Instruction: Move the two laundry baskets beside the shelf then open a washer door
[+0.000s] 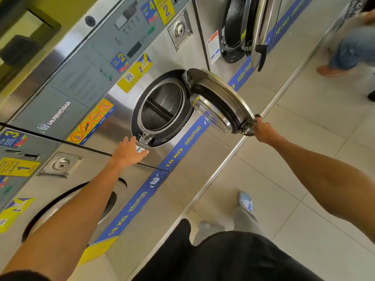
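A stainless washer with a "10 KG" blue strip fills the middle of the tilted view. Its round door point(219, 102) stands swung out to the right, and the perforated drum point(162, 106) shows inside the dark opening. My right hand point(261, 128) grips the handle on the door's outer edge. Flat against the washer's front panel, my left hand point(129, 152) rests with fingers spread, just left of the door latch and below the opening. No laundry baskets or shelf are in view.
Another washer point(60, 179) with its door closed stands to the left, under my left arm. A larger machine point(243, 31) to the right has its door ajar. Another person's legs point(351, 53) stand on the tiled floor at the upper right. My own legs are at the bottom.
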